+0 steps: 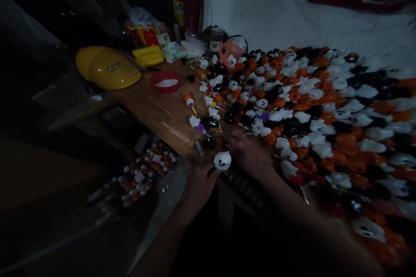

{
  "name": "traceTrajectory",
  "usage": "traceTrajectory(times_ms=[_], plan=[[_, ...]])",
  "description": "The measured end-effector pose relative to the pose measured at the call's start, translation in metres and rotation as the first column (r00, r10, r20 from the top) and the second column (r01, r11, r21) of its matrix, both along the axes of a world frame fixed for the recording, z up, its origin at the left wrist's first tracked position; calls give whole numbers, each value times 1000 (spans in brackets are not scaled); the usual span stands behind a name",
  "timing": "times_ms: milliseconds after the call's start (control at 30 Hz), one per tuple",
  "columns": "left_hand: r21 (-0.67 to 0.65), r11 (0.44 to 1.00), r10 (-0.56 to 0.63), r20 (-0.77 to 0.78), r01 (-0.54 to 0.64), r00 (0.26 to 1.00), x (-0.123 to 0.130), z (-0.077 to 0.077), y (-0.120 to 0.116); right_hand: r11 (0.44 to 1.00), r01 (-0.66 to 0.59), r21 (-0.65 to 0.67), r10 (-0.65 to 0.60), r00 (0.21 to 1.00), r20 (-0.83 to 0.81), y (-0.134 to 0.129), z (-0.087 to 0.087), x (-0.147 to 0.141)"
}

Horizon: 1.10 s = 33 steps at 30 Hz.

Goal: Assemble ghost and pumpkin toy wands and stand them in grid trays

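My left hand (199, 184) is at the table's near edge, its thumb and fingers closed on a small white skull-faced toy head (222, 161). The printed face is turned up toward me. Just right of it, my right hand (247, 150) hovers low over the tabletop, back of the hand up. Its fingers are dark and blurred, so their grip is hidden. They are close to a black toy head (208, 143) and some small stick toys, among them a purple piece (200, 128).
A large heap of white, orange and black toy heads (320, 127) covers the table's right side. On the wooden table (152, 114) stand a red bowl (166, 82) and a yellow box (147, 56). A yellow shell-like object (110, 67) lies left. Packed toys (143, 177) sit below the edge.
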<state>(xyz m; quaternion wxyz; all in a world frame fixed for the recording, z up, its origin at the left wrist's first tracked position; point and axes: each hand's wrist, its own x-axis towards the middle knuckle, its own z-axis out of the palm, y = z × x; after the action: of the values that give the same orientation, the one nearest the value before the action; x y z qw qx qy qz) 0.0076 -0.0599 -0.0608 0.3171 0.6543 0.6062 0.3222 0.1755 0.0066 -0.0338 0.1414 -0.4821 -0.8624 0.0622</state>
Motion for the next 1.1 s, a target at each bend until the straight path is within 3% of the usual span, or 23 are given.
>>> traceTrajectory(times_ms=[167, 400, 567, 767, 867, 967, 1100], plan=[[26, 1000, -17, 4, 17, 1000, 0, 1, 1, 968, 247, -37, -249, 945, -214, -15, -5, 16], [67, 997, -29, -54, 32, 998, 0, 2, 0, 919, 303, -252, -385, 824, -416, -44, -12, 13], [123, 992, 27, -142, -10, 989, 9, -3, -1, 928, 251, -276, -365, 761, -537, -44, -19, 17], [71, 997, 14, -211, 1, 977, 0, -4, 22, 942, 121, -313, -299, 727, -618, -33, -16, 26], [63, 998, -15, -190, 27, 982, -4, -7, 29, 869, -24, -495, -368, 637, -678, -33, -6, 32], [62, 998, -3, -153, 13, 988, -4, -11, 29, 786, -65, -615, -467, 591, -658, -35, -2, 38], [50, 999, 23, -110, -18, 994, -1, -13, 27, 787, -63, -613, -443, 634, -634, -36, -8, 43]])
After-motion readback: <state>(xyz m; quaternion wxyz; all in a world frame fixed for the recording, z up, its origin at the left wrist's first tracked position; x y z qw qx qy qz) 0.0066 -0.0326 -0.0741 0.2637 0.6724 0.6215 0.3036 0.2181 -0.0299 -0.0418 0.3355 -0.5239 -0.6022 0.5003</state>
